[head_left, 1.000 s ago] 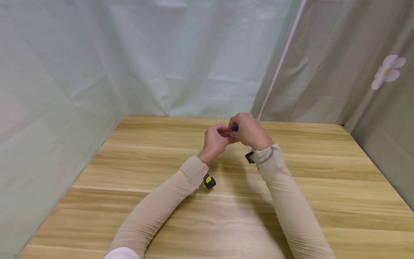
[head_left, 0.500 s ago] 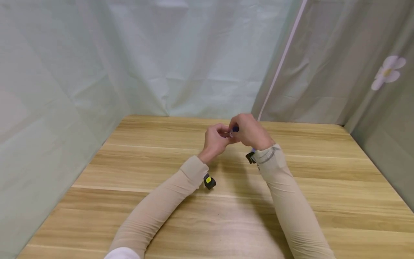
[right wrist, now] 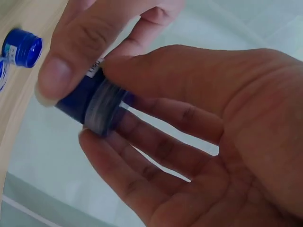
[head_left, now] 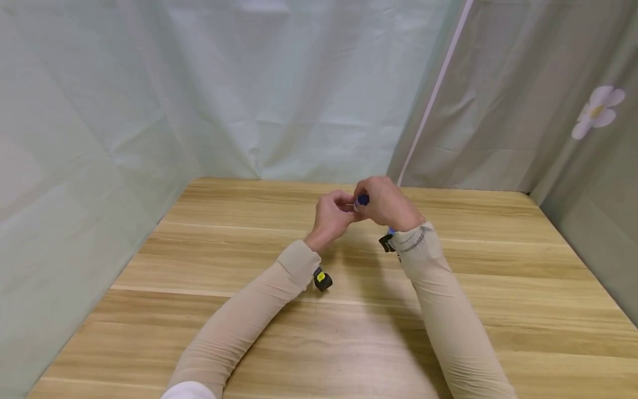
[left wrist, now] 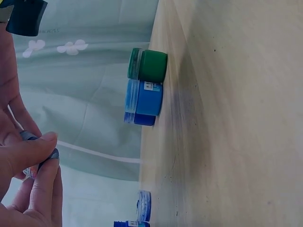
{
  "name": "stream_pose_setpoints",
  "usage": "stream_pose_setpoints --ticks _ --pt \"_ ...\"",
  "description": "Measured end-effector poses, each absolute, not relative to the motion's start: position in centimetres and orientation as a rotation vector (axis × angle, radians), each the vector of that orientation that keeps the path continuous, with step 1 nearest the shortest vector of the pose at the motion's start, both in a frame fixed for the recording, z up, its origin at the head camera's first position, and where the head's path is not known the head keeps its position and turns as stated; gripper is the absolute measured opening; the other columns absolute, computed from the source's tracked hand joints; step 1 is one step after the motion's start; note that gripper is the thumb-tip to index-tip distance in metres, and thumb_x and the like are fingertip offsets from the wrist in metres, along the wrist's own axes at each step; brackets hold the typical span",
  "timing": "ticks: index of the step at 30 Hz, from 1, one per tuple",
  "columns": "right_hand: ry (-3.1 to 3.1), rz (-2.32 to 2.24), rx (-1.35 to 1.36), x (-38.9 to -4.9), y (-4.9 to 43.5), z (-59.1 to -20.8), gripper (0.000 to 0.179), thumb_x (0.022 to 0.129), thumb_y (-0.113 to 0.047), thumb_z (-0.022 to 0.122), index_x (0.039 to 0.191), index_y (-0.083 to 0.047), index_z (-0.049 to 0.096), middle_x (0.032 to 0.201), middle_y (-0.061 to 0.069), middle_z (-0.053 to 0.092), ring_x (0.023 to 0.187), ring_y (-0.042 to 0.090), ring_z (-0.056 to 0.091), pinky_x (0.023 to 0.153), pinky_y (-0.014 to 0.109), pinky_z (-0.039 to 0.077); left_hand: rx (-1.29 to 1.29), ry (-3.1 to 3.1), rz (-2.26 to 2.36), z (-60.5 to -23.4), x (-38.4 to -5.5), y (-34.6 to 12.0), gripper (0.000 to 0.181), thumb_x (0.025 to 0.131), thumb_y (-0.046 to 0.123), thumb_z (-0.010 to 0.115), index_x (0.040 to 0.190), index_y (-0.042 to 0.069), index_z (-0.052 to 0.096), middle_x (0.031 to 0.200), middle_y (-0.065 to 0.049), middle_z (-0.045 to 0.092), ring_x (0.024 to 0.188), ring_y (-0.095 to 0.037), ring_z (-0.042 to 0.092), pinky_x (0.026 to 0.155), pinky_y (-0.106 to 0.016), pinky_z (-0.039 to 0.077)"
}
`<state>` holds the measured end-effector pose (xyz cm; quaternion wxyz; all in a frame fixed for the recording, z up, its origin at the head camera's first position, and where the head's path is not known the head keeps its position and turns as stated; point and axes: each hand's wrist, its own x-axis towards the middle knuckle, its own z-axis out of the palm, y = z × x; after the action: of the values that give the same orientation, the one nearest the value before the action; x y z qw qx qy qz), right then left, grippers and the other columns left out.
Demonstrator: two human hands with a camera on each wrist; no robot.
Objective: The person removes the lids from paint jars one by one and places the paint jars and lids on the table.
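Near the far edge of the table, both hands meet around a small dark blue jar (right wrist: 81, 98) with a white label and a clear-looking lid (right wrist: 100, 113). My left hand (head_left: 331, 215) pinches the jar's body between thumb and fingers, as the right wrist view shows. Thumb and fingers of my right hand (head_left: 387, 202) curl around the lid end. In the head view only a bit of dark blue shows between the hands. The left wrist view has the jar mostly covered by fingers. Whether the lid is loose cannot be seen.
On the wooden table (head_left: 199, 260), the left wrist view shows a green jar (left wrist: 154, 66), a blue jar (left wrist: 149, 98) and a darker blue jar (left wrist: 146, 119) close together. A blue lid (left wrist: 144, 205) and another blue jar (left wrist: 131, 223) lie apart. Curtains (head_left: 299, 100) enclose the table.
My right hand has turned slightly, and more of the dark blue jar shows between its fingers. My left hand stays nearly still.
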<state>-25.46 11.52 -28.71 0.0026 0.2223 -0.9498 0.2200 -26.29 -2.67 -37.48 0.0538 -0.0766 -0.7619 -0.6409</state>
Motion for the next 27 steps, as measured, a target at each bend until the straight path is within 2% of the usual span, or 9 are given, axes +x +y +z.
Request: stream_pose_setpoints --ticks 3,7,10,15,18,22,25,27 --pt "-2.990 0.671 0.649 -25.44 11.44 -28.68 0.023 0.094 -0.015 0.072 0.111 0.002 0.071 0.107 0.017 0.073 0.088 0.028 0.067 0.075 0.039 0.057 -0.229 -2.301 -1.965 -37.53 -26.34 -2.57 0.024 0.082 0.006 0.085 0.104 0.006 0.075 0.101 -0.012 0.074 0.086 -0.018 0.071 0.068 -0.023 0.055" --pt "-2.998 0.622 0.567 -25.50 11.51 -28.92 0.027 0.096 -0.023 0.072 0.103 0.002 0.071 0.099 0.017 0.074 0.080 0.026 0.067 0.067 0.035 0.054 -0.243 -2.281 -1.986 -37.64 -26.32 -2.46 0.023 0.083 0.003 0.083 0.105 0.005 0.076 0.100 -0.013 0.074 0.083 -0.016 0.071 0.067 -0.023 0.056" --pt "-2.993 0.625 0.592 -25.49 11.54 -28.96 0.017 0.095 -0.018 0.072 0.093 -0.002 0.071 0.087 0.012 0.072 0.073 0.023 0.063 0.063 0.032 0.051 -0.251 -2.291 -1.965 -37.64 -26.24 -2.52 0.025 0.082 0.003 0.084 0.105 0.006 0.076 0.101 -0.011 0.075 0.085 -0.017 0.071 0.066 -0.023 0.055" --pt "-2.972 0.655 0.697 -25.46 11.53 -28.84 0.007 0.093 -0.010 0.071 0.096 -0.003 0.072 0.092 0.011 0.072 0.079 0.024 0.064 0.069 0.035 0.054 -0.250 -2.302 -1.954 -37.54 -26.23 -2.65 0.026 0.081 0.007 0.086 0.105 0.007 0.075 0.103 -0.011 0.075 0.091 -0.022 0.074 0.069 -0.023 0.056" --pt "-2.964 0.683 0.723 -25.48 11.55 -28.83 0.009 0.093 -0.007 0.071 0.100 -0.002 0.074 0.098 0.013 0.073 0.086 0.026 0.066 0.076 0.039 0.056 -0.244 -2.310 -1.951 -37.55 -26.32 -2.65 0.026 0.081 0.008 0.086 0.105 0.007 0.075 0.104 -0.011 0.074 0.092 -0.023 0.074 0.069 -0.023 0.057" --pt "-2.941 0.669 0.689 -25.69 11.45 -28.92 0.023 0.094 -0.015 0.073 0.110 0.001 0.072 0.105 0.017 0.073 0.092 0.028 0.068 0.080 0.042 0.058 -0.217 -2.323 -1.942 -37.55 -26.40 -2.59 0.024 0.081 0.010 0.087 0.102 0.007 0.074 0.101 -0.009 0.073 0.088 -0.018 0.071 0.068 -0.023 0.056" --pt "-2.912 0.649 0.667 -25.84 11.30 -28.97 0.023 0.094 -0.017 0.074 0.108 0.001 0.074 0.103 0.016 0.075 0.091 0.028 0.069 0.078 0.041 0.059 -0.228 -2.311 -1.962 -37.60 -26.44 -2.57 0.023 0.081 0.010 0.087 0.100 0.007 0.075 0.099 -0.009 0.074 0.084 -0.016 0.071 0.069 -0.024 0.058" --pt "-2.900 0.653 0.670 -25.87 11.27 -28.99 0.016 0.093 -0.013 0.075 0.102 -0.001 0.077 0.100 0.015 0.076 0.089 0.027 0.070 0.077 0.040 0.059 -0.250 -2.300 -1.983 -37.66 -26.43 -2.58 0.023 0.080 0.010 0.087 0.099 0.006 0.075 0.100 -0.010 0.074 0.083 -0.016 0.072 0.071 -0.026 0.060"
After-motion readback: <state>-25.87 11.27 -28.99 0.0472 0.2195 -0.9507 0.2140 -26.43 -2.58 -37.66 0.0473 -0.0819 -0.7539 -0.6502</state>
